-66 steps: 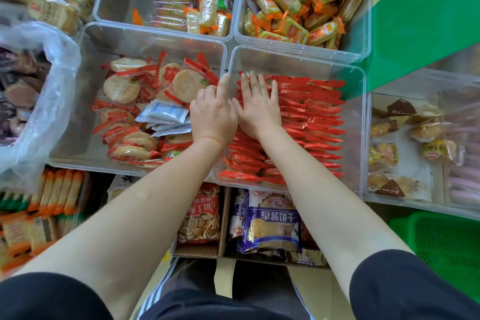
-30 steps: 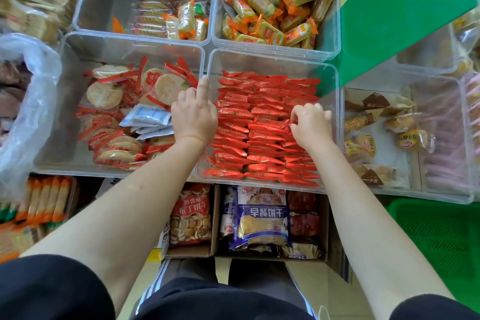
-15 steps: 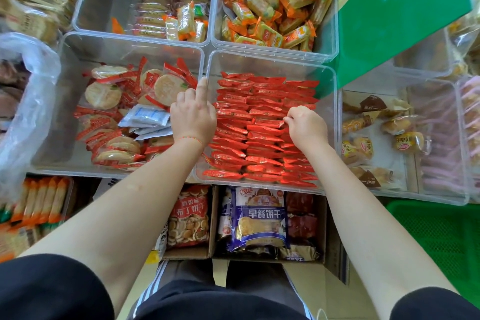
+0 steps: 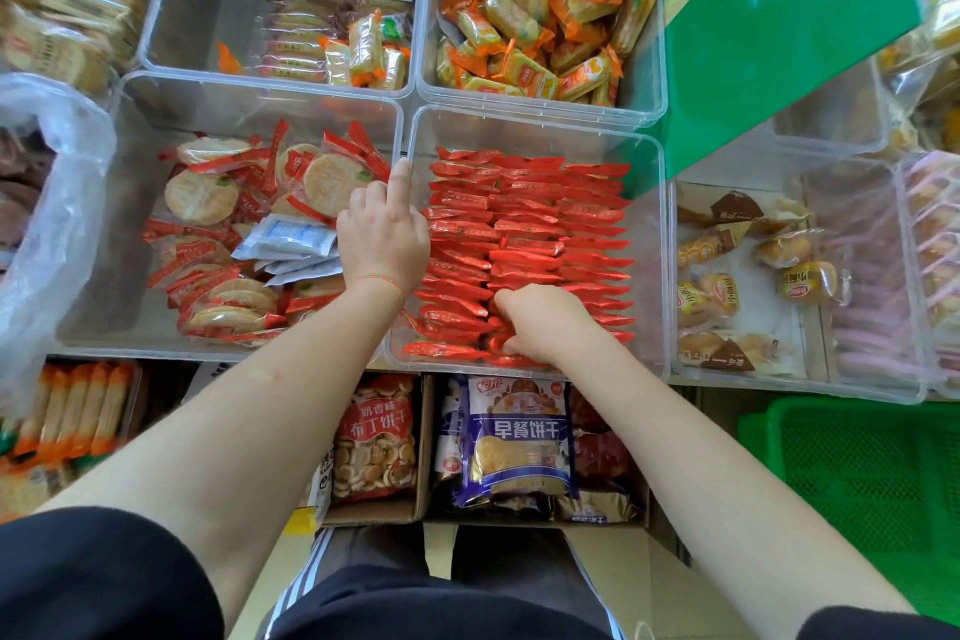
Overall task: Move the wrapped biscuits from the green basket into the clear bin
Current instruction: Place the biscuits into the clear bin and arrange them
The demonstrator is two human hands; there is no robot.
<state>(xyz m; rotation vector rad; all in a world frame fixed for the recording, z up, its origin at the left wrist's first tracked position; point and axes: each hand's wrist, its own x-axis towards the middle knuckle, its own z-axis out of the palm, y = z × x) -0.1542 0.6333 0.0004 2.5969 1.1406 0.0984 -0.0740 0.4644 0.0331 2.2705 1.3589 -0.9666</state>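
1. The clear bin [image 4: 655, 244] sits in the centre of the frame, packed with red-wrapped biscuits [image 4: 540, 218] standing on edge in tidy rows
2. The left hand [image 4: 384, 237] rests at the bin's left wall, its index finger stretched straight along the rim and the other fingers curled; it holds nothing that shows
3. The right hand [image 4: 545, 322] is low in the bin, near its front edge, fingers curled down into the red packets; whether they pinch a packet I cannot tell
4. The green basket [image 4: 857, 478] lies at the lower right of the frame, only its mesh showing
5. Left of centre, a second bin [image 4: 130, 120] holds round rice crackers [image 4: 202, 197] in red-trimmed wrappers and a few white sachets [image 4: 291, 237]
6. At the top, a bin of orange-and-yellow packets [image 4: 524, 16]
7. At the right, a bin of small wrapped cakes [image 4: 727, 270]
8. Below the bins, bagged biscuits [image 4: 519, 442] stand in cardboard boxes
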